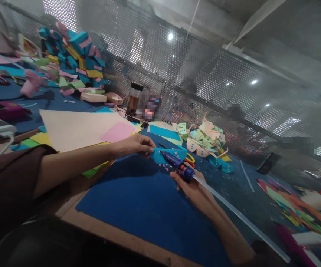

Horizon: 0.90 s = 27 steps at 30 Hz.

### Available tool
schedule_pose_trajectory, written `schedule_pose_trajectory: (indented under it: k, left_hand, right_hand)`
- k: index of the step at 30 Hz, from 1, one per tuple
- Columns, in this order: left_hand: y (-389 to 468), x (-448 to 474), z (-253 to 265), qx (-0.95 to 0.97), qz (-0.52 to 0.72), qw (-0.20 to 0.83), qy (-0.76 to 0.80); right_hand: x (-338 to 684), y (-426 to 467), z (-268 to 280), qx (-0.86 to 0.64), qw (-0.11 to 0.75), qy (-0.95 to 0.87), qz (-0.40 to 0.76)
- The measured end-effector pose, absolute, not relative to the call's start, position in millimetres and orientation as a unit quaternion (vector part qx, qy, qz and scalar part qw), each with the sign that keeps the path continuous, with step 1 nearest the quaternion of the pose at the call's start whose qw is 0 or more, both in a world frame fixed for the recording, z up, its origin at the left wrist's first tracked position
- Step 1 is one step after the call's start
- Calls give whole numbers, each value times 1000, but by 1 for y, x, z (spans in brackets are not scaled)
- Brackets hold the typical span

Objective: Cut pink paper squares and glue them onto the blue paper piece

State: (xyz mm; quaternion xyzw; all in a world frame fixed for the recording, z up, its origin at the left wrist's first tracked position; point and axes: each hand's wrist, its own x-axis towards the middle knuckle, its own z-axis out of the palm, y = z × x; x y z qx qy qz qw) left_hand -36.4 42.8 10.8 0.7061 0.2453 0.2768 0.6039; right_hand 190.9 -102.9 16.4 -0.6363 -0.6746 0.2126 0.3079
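My left hand point(134, 145) pinches the left end of a blue paper piece point(157, 156) between thumb and fingers, just above the table. In my right hand point(195, 189) is a dark blue glue gun point(177, 165), its nozzle at the blue paper. A long clear glue stick point(241, 215) sticks out of the gun's back end toward the lower right. Tiny pink paper bits point(166, 169) lie near the paper. Behind the gun, yellow and red scissor handles point(190, 159) show in part.
Ahead sits a heap of pale paper pieces point(207, 135) with blue dots. Large cream sheets point(68, 128) lie at the left, below folded paper blocks point(74, 55). A jar point(133, 99) stands near the mesh screen point(163, 48). Coloured strips point(294, 204) spread at the right.
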Motion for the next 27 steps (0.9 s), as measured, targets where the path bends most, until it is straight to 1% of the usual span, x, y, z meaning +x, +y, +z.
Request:
schedule_pose_trajectory:
  k: [6, 17, 27]
  left_hand:
    - [44, -37, 10, 706, 277, 605, 243]
    - [47, -38, 9, 709, 276, 601, 244]
    - [45, -38, 10, 705, 273, 606, 248]
  right_hand:
    - [192, -102, 14, -623, 324, -681, 207]
    - [203, -97, 1, -616, 294, -719, 130]
    - [196, -101, 8, -622, 278, -728, 77]
